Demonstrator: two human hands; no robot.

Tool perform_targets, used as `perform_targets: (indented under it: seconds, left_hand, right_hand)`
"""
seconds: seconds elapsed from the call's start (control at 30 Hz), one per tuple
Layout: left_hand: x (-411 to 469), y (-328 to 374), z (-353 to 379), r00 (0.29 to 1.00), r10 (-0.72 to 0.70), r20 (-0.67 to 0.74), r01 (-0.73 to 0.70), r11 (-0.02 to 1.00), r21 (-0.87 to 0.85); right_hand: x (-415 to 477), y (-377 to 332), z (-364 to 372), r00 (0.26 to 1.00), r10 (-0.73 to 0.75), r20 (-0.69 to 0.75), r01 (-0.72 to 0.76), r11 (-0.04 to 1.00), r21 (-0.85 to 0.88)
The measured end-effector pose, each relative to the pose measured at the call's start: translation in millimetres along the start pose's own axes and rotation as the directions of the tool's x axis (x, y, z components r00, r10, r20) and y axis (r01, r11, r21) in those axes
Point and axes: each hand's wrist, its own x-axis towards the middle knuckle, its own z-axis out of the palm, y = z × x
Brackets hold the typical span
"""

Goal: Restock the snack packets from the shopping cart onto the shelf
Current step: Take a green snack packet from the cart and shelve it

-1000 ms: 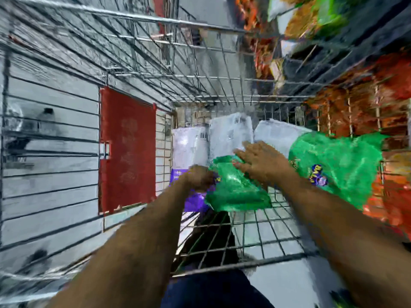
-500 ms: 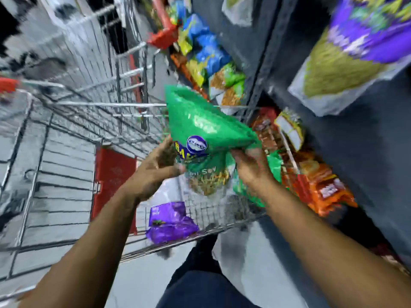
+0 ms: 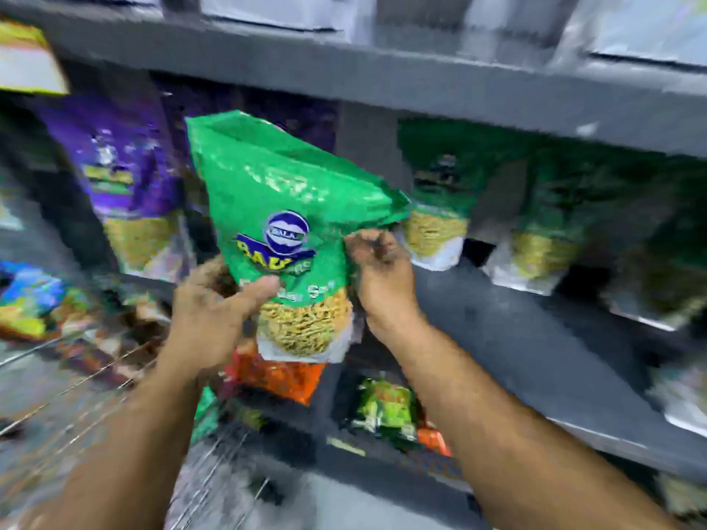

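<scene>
A green snack packet (image 3: 283, 193) with a clear window of yellow sev is held upright in front of the dark grey shelf (image 3: 509, 323). My left hand (image 3: 214, 311) grips its lower left edge, thumb across the front. My right hand (image 3: 382, 269) pinches its right edge. Matching green packets (image 3: 440, 193) stand on the shelf just to the right, purple packets (image 3: 118, 162) to the left. The wire shopping cart (image 3: 76, 384) shows blurred at the lower left.
A shelf board (image 3: 382, 82) runs above the packets. Orange packets (image 3: 283, 376) and green ones (image 3: 386, 411) fill the shelf below. Blue and yellow packets (image 3: 30, 296) sit at far left. Bare shelf surface lies right of my right hand.
Both hands have lifted the green packet out of the cart and up to the shelf. The view has swung from the cart to face the shelf.
</scene>
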Motion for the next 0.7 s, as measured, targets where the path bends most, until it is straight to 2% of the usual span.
perform_targets:
  seconds: [0.1, 0.17, 0.23, 0.33, 0.4, 0.5, 0.63, 0.7]
  left_hand:
    - [-6, -2, 93, 0.992, 0.032, 0.123, -0.015, 0.99, -0.137]
    - [-10, -17, 149, 0.984, -0.024, 0.175, 0.067, 0.969, -0.24]
    - [-21, -28, 204, 0.975, -0.063, 0.212, 0.118, 0.959, -0.256]
    - [-41, -36, 272, 0.945, -0.111, 0.307, 0.198, 0.943, -0.268]
    - [-47, -40, 305, 0.929, -0.139, 0.343, 0.237, 0.935, -0.263]
    - [-50, -41, 333, 0.918, -0.153, 0.366, 0.247, 0.942, -0.227]
    - [-50, -39, 347, 0.924, -0.141, 0.355, 0.214, 0.961, -0.175]
    - [-50, -38, 341, 0.912, -0.143, 0.384, 0.216, 0.964, -0.156]
  right_hand:
    - [8, -15, -79, 0.978, -0.072, -0.196, 0.062, 0.997, -0.053]
    - [9, -23, -132, 0.936, -0.127, -0.328, 0.085, 0.987, -0.137]
    - [6, -30, -179, 0.886, -0.175, -0.43, 0.095, 0.975, -0.2]
    - [-3, -40, -236, 0.823, -0.186, -0.537, 0.032, 0.958, -0.284]
    - [-1, -40, -268, 0.792, -0.176, -0.585, -0.012, 0.953, -0.302]
    - [12, -35, -301, 0.783, -0.137, -0.607, -0.055, 0.956, -0.287]
    - [14, -42, -307, 0.774, -0.2, -0.601, 0.003, 0.95, -0.312]
    - [11, -40, -305, 0.743, -0.247, -0.623, 0.036, 0.943, -0.331]
